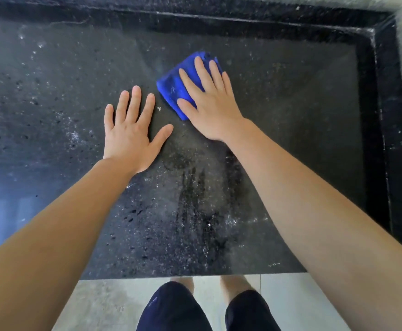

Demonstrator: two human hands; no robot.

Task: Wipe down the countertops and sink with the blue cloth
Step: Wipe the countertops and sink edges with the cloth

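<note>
Head view: right hand (209,108) flat on blue cloth (176,89); left hand (129,137) spread, empty, on countertop (52,103)

A folded blue cloth (176,88) lay flat on the dark speckled countertop (52,96), upper centre of frame.

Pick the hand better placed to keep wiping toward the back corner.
Right. The right hand lies flat on the blue cloth, on the corner side of the countertop. The left hand rests bare and spread on the stone, beside the cloth, farther from the corner.
</note>
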